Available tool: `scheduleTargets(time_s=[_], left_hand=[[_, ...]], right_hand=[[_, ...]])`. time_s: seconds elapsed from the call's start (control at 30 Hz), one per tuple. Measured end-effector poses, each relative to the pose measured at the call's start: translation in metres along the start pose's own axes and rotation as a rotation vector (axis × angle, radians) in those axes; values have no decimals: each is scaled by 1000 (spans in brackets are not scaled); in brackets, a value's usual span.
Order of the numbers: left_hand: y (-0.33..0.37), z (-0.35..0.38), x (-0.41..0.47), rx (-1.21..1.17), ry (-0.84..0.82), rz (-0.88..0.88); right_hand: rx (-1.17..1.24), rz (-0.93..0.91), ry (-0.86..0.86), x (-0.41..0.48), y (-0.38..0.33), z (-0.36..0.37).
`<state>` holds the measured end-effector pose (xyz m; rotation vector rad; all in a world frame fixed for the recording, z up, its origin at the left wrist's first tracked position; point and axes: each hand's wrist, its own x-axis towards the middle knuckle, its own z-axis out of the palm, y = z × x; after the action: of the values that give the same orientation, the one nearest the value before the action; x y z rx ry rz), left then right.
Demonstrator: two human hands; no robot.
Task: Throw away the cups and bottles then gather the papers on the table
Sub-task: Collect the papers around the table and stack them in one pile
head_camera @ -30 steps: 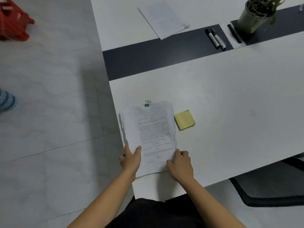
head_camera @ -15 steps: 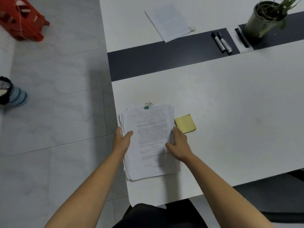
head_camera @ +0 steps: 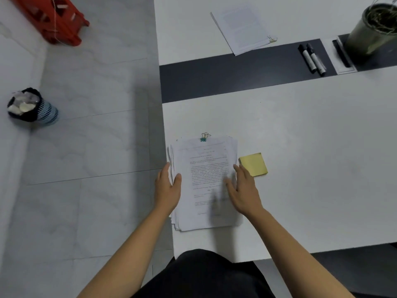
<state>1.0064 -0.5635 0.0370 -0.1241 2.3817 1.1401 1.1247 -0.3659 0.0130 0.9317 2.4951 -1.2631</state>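
A stack of printed papers [head_camera: 204, 168] lies at the near left corner of the white table [head_camera: 311, 147], with a teal binder clip [head_camera: 203, 138] at its far edge. My left hand [head_camera: 168, 188] presses flat against the stack's left edge, thumb on top. My right hand [head_camera: 242, 190] lies with spread fingers on the stack's right side. Both hands rest against the papers without lifting them. A second clipped set of papers [head_camera: 241, 26] lies far across the table. On the floor to the left stands a blue bin [head_camera: 30, 108] filled with cups and bottles.
A yellow sticky-note pad [head_camera: 254, 164] sits just right of the stack. Two markers [head_camera: 312, 59] lie on the table's dark strip [head_camera: 225, 76], beside a potted plant [head_camera: 373, 26]. A red crate [head_camera: 53, 18] sits on the floor at top left.
Both hands have slid from the stack's near edge up along its two sides. The view has shifted, bringing the blue bin into sight.
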Motion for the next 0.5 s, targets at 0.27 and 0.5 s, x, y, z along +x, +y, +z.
scheduleTargets(time_s=[0.27,0.5], left_hand=[[-23,-85,-98,-193,158,-6],[-55,-183,-44,-209,199,124]], right_hand=[[191,-79,37,-74,-41,25],[245,-111,196,-73,-130,88]])
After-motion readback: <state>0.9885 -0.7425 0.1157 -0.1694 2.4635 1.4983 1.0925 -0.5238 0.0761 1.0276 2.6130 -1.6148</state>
